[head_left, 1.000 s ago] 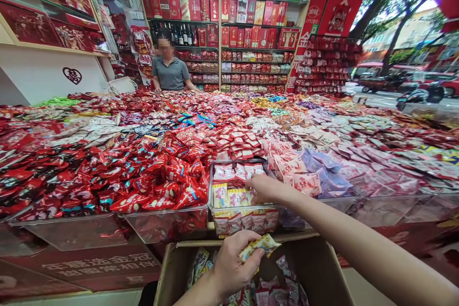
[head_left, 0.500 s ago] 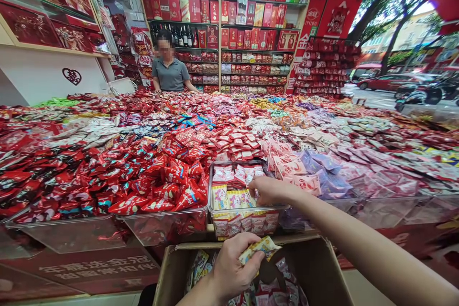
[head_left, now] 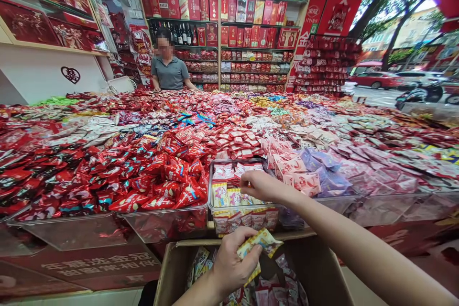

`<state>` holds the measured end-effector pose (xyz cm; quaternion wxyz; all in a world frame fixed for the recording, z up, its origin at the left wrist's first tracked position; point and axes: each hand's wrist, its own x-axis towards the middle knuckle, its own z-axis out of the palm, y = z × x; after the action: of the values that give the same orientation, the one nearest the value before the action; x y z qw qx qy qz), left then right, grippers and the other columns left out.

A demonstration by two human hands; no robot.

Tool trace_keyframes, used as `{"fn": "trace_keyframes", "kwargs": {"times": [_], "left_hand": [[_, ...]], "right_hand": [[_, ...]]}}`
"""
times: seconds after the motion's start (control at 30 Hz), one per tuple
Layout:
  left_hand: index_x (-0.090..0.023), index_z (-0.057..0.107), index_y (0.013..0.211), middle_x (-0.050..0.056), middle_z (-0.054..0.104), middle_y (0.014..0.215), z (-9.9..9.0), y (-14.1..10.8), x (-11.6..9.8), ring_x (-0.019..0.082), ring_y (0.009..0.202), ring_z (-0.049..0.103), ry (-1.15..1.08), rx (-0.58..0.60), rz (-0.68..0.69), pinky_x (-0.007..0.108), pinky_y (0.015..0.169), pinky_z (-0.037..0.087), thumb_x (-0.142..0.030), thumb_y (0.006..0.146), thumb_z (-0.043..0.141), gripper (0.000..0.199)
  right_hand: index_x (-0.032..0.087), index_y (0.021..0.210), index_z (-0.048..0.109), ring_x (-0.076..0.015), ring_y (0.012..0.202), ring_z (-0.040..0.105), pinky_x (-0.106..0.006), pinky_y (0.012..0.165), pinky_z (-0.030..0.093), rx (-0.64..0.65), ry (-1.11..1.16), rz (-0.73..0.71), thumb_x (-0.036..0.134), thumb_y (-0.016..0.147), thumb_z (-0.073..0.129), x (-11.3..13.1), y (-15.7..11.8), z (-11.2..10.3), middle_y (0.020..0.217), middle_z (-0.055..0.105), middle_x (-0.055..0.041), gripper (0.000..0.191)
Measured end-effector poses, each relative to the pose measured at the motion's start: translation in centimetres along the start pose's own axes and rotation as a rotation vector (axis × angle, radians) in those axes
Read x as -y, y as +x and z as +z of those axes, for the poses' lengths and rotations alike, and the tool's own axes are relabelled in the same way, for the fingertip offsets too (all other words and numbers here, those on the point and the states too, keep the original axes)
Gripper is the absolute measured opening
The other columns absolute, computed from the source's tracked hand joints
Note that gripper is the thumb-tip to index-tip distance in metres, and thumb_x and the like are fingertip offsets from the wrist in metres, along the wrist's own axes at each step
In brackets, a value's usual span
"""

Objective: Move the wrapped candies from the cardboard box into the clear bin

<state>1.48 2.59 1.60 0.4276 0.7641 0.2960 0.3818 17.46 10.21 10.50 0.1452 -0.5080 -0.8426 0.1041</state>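
Note:
My left hand (head_left: 239, 259) is closed around yellow-and-white candy packets (head_left: 263, 243), over the cardboard box (head_left: 165, 267). Inside that box lie loose small packets (head_left: 276, 291) in pink, red and white wrappers. My right hand (head_left: 258, 185) reaches into a clear plastic bin (head_left: 210, 201), its fingers bent down over the packets there. Yellow-and-white packets (head_left: 220, 195) stand in a row at the bin's front, with red-and-white packets (head_left: 224, 171) behind them. The fingertips of my right hand are partly hidden, so whether they grip a packet cannot be seen.
Red shiny packets (head_left: 175, 177) heap up left of the bin; pink and lilac bags (head_left: 326, 172) lie to its right. Clear bin walls (head_left: 161, 224) line the counter's front. Across the counter stands a person (head_left: 169, 69) before shelves of bottles and boxes (head_left: 179, 5).
My right hand has shifted slightly left over the bin's packets. In my left hand the yellow-and-white packets have tilted, and more of them shows.

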Motion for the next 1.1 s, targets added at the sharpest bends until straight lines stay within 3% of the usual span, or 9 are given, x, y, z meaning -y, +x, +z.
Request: {"fn": "trace_keyframes", "kwargs": {"times": [0.17,0.27,0.37,0.53,0.67,0.73,0.83,0.97,1.1], "left_hand": [[-0.019,0.042,0.090,-0.001,0.064,0.059,-0.1,0.2,-0.3,0.014,0.053,0.059,-0.539,-0.093,-0.249,0.023,0.052,0.044,-0.030,0.076,0.053,0.021],[-0.019,0.041,0.091,-0.001,0.064,0.057,-0.4,0.5,-0.8,0.016,0.052,0.061,-0.712,-0.155,-0.293,0.025,0.052,0.045,-0.033,0.074,0.057,0.026],[-0.020,0.041,0.091,-0.002,0.063,0.056,-0.5,0.7,-1.0,0.017,0.051,0.061,-0.779,-0.183,-0.337,0.026,0.050,0.046,-0.034,0.072,0.059,0.030],[-0.019,0.042,0.087,-0.002,0.063,0.057,-0.5,0.6,-0.8,0.015,0.052,0.061,-0.795,-0.139,-0.284,0.024,0.051,0.046,-0.030,0.073,0.059,0.024],[-0.018,0.045,0.084,0.000,0.064,0.066,-0.1,0.7,-1.0,0.014,0.054,0.061,-0.762,-0.123,-0.275,0.023,0.050,0.045,-0.027,0.072,0.060,0.021],[-0.017,0.045,0.084,0.000,0.063,0.067,0.1,0.7,-1.0,0.014,0.055,0.061,-0.736,-0.119,-0.312,0.023,0.050,0.045,-0.028,0.072,0.060,0.023],[-0.017,0.045,0.086,0.000,0.062,0.068,0.3,0.7,-0.8,0.014,0.056,0.061,-0.692,-0.140,-0.344,0.022,0.051,0.045,-0.029,0.071,0.061,0.024],[-0.018,0.045,0.087,0.000,0.062,0.068,0.2,0.7,-0.6,0.014,0.057,0.061,-0.644,-0.144,-0.329,0.023,0.054,0.045,-0.029,0.073,0.059,0.023],[-0.018,0.045,0.086,-0.001,0.063,0.068,0.1,0.5,-0.5,0.014,0.057,0.061,-0.616,-0.152,-0.318,0.023,0.054,0.044,-0.028,0.073,0.059,0.021]], "right_hand": [[0.015,0.077,0.057,-0.0101,0.058,0.047,-0.019,0.053,0.036,-0.239,0.322,0.014,0.027,0.080,0.046,1.9,-3.7,-1.1,0.065,0.056,-0.0001,0.016],[0.016,0.080,0.057,-0.0110,0.062,0.049,-0.020,0.055,0.038,-0.205,0.439,0.086,0.032,0.081,0.045,2.8,-6.6,-1.0,0.069,0.057,-0.0010,0.020],[0.017,0.083,0.059,-0.0126,0.069,0.052,-0.020,0.061,0.040,-0.120,0.478,0.107,0.032,0.078,0.050,3.7,-8.5,0.1,0.076,0.061,-0.0019,0.018],[0.017,0.081,0.059,-0.0120,0.068,0.054,-0.020,0.064,0.041,-0.184,0.513,0.092,0.025,0.079,0.049,4.3,-9.4,1.2,0.075,0.061,-0.0010,0.012],[0.017,0.096,0.056,-0.0145,0.077,0.054,-0.023,0.069,0.041,-0.374,0.373,0.105,0.025,0.080,0.046,2.4,-8.2,-1.2,0.085,0.061,-0.0049,0.020],[0.016,0.099,0.056,-0.0157,0.081,0.054,-0.025,0.072,0.040,-0.398,0.228,0.099,0.020,0.081,0.043,0.9,-6.8,-2.8,0.089,0.060,-0.0068,0.023],[0.016,0.093,0.061,-0.0159,0.080,0.054,-0.024,0.070,0.040,-0.167,0.051,0.067,0.011,0.077,0.040,-1.1,-3.9,-4.1,0.088,0.061,-0.0068,0.026],[0.017,0.090,0.064,-0.0143,0.068,0.055,-0.020,0.057,0.038,0.269,-0.083,0.038,0.003,0.070,0.042,-2.2,-0.3,-3.1,0.078,0.063,-0.0038,0.033],[0.019,0.092,0.062,-0.0146,0.067,0.056,-0.019,0.052,0.035,0.358,-0.144,0.054,0.003,0.067,0.042,-2.0,1.6,-1.4,0.079,0.064,-0.0036,0.035]]}}
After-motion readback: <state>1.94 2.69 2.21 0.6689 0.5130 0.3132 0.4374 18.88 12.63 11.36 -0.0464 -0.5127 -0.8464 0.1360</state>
